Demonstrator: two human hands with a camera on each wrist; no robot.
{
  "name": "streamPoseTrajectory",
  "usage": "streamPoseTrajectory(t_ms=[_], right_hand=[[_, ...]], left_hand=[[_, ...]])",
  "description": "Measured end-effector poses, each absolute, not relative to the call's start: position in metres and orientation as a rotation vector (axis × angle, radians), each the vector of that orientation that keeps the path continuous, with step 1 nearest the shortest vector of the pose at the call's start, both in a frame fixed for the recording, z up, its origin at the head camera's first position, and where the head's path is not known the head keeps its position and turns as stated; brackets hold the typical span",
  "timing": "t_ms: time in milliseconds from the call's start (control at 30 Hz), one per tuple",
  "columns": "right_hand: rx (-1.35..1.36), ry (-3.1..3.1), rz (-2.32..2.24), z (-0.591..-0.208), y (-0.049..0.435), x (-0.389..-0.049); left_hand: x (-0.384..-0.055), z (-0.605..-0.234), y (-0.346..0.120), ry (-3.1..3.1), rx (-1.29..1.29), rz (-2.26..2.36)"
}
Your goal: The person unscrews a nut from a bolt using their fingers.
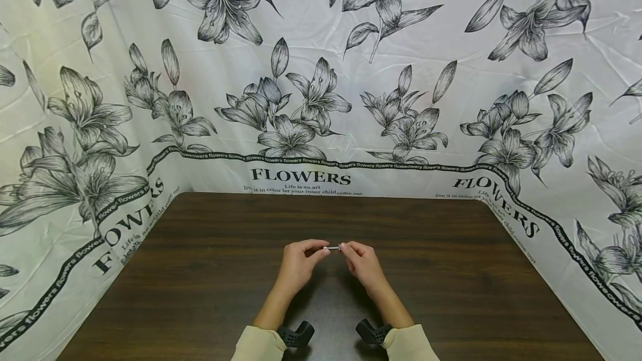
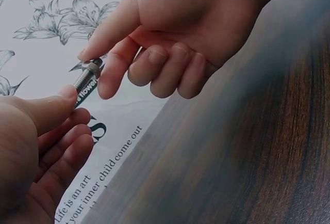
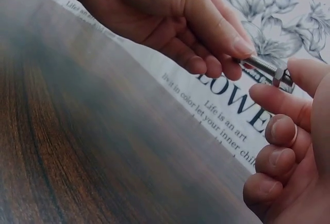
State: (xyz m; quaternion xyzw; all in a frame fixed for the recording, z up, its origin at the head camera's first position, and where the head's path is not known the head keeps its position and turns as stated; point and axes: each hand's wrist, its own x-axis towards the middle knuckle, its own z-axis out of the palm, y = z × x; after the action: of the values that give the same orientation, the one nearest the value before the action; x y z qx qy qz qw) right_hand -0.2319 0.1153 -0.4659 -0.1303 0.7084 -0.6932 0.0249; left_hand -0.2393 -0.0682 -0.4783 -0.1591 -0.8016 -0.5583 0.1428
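Observation:
A small silver bolt (image 1: pixel 331 248) lies level between the two hands, a little above the table. My left hand (image 1: pixel 296 265) pinches one end between thumb and forefinger, covering that end. Threads show along the shank in the left wrist view. A hex nut (image 3: pixel 279 77) sits on the bolt toward its other end, with a short dark tip beyond it. The thumb and forefinger of my right hand (image 1: pixel 365 265) are on either side of that nut, and its other fingers curl toward the palm in the right wrist view.
A dark brown wooden table (image 1: pixel 210 294) spreads beneath both hands. White cloth (image 1: pixel 321 43) printed with lilies and lettering hangs behind it and along both sides. Black cameras (image 1: pixel 297 334) are strapped on both wrists, beside cream sleeves (image 1: pixel 258 344).

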Motion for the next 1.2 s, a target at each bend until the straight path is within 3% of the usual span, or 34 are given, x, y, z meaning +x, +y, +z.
streamPoseTrajectory(t_ms=[1200], right_hand=[[-0.538, 2.097, -2.289, -0.4681, 0.1160, -0.2301]], left_hand=[[-0.2408, -0.4790, -0.0675, -2.303, -0.430, -1.539]])
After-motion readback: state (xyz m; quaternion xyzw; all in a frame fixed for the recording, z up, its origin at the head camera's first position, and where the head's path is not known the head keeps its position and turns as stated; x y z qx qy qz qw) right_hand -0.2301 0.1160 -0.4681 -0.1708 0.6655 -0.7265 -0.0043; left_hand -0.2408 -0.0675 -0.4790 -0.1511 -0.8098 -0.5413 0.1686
